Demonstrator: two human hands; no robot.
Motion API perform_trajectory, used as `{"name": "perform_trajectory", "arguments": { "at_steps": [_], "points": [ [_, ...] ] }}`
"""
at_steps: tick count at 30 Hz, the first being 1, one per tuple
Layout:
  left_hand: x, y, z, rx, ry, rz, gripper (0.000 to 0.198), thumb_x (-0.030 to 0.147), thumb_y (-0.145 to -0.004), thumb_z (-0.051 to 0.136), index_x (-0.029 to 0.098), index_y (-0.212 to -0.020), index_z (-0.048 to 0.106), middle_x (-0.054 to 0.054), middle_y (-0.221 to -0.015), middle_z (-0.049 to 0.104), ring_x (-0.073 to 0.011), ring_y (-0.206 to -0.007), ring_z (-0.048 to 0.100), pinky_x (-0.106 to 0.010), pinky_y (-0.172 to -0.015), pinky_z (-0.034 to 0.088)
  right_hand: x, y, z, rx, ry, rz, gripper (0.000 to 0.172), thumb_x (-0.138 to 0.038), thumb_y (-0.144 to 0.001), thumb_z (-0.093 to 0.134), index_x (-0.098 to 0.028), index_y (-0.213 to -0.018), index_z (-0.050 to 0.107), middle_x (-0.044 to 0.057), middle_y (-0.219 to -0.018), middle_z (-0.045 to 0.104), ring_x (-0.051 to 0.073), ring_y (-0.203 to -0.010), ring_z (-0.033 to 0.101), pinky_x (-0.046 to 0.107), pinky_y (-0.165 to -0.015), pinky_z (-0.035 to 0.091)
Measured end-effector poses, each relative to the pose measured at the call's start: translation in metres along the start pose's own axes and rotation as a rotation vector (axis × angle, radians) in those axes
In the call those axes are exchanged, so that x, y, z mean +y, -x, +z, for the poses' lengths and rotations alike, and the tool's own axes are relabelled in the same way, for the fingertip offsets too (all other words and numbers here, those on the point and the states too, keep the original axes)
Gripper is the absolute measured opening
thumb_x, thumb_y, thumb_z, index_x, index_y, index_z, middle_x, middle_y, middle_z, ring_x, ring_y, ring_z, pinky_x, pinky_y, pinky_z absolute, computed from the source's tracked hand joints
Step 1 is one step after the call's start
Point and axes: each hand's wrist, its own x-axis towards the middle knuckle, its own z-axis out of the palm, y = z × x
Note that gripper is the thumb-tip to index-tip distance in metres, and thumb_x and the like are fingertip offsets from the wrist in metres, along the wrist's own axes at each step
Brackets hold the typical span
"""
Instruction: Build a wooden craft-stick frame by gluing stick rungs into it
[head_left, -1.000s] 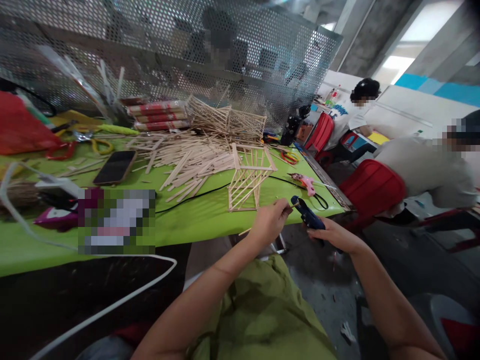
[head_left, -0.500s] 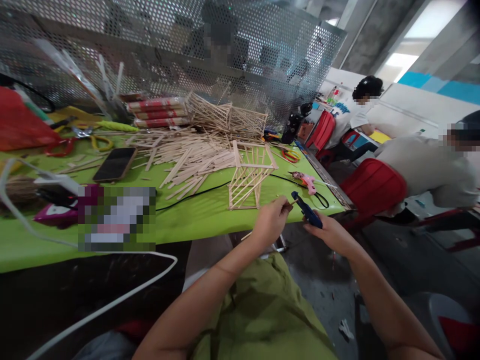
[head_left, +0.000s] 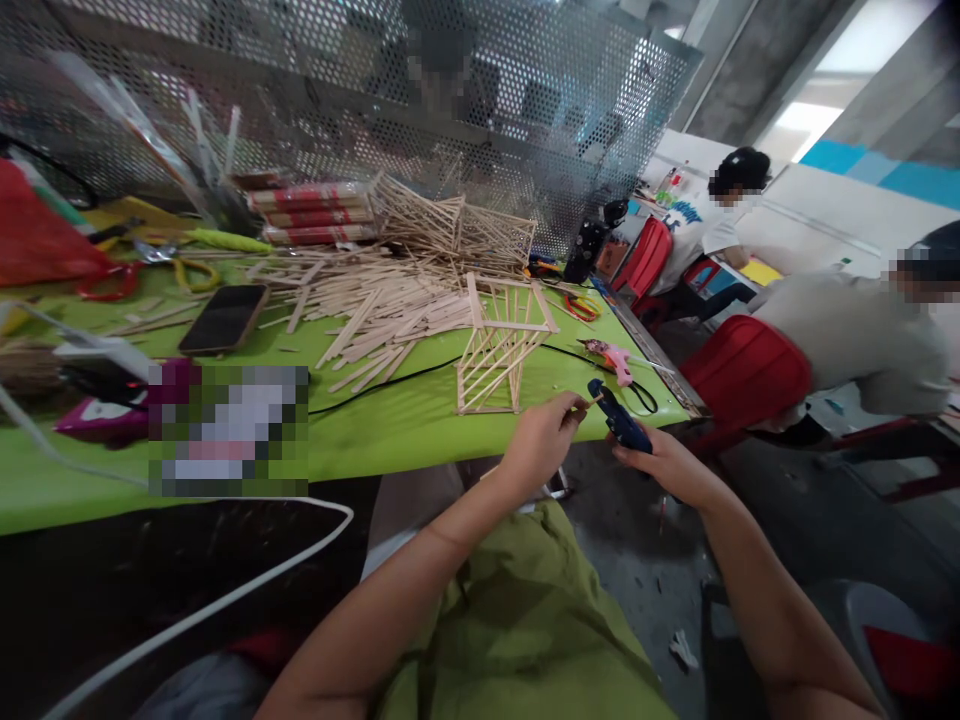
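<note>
My left hand (head_left: 544,437) pinches a thin wooden stick (head_left: 592,402), most of it hidden by the fingers and wrist. The stick's tip meets the head of a dark blue hand tool (head_left: 622,420), perhaps a cutter, though its exact kind is unclear. Around the tool's handle my right hand (head_left: 664,462) is closed. Both hands are just off the table's front edge. Behind them on the table stands a small frame of glued wooden sticks (head_left: 499,365). A pink glue gun (head_left: 616,362) lies to its right.
Loose flat sticks (head_left: 390,320) cover the green table (head_left: 390,430). Behind them are a larger stick structure (head_left: 457,235) and packed stick bundles (head_left: 319,215). A phone (head_left: 225,320) and scissors (head_left: 112,282) lie left. Two people sit on red chairs (head_left: 746,385) at right.
The view has shifted slightly. The blue tool's head has tilted a little, and it remains at the stick's tip. Both hands keep their hold.
</note>
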Motion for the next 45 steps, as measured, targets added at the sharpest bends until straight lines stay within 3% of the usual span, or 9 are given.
{"name": "perform_trajectory", "arguments": {
  "at_steps": [5, 19, 45],
  "points": [
    [0.003, -0.002, 0.001, -0.042, 0.003, -0.044, 0.025, 0.019, -0.095, 0.051, 0.019, -0.11, 0.071, -0.002, -0.076, 0.07, -0.0154, -0.066, 0.06, -0.024, -0.068, 0.042, -0.001, 0.002, -0.002, 0.007, 0.067, -0.011, 0.034, -0.049, -0.085, 0.063, -0.019, -0.101, 0.067, 0.005, -0.093, 0.072, 0.025, -0.088, 0.064, 0.034, -0.08, 0.046],
    [0.008, -0.005, -0.005, -0.091, 0.072, -0.097, 0.021, 0.021, -0.095, 0.049, 0.018, -0.098, 0.07, 0.002, -0.066, 0.061, -0.014, -0.064, 0.055, -0.025, -0.061, 0.033, -0.006, 0.003, -0.002, 0.029, 0.167, 0.009, 0.034, -0.05, -0.086, 0.059, -0.019, -0.098, 0.067, 0.004, -0.08, 0.07, 0.023, -0.075, 0.062, 0.032, -0.071, 0.044],
    [0.003, -0.009, -0.003, -0.093, 0.148, -0.129, 0.019, 0.023, -0.093, 0.05, 0.019, -0.085, 0.067, 0.004, -0.062, 0.058, -0.0133, -0.062, 0.054, -0.024, -0.061, 0.034, -0.007, 0.001, -0.003, 0.047, 0.279, 0.001, 0.031, -0.05, -0.087, 0.058, -0.02, -0.095, 0.065, 0.005, -0.088, 0.073, 0.025, -0.081, 0.066, 0.033, -0.072, 0.043]
  ]
}}
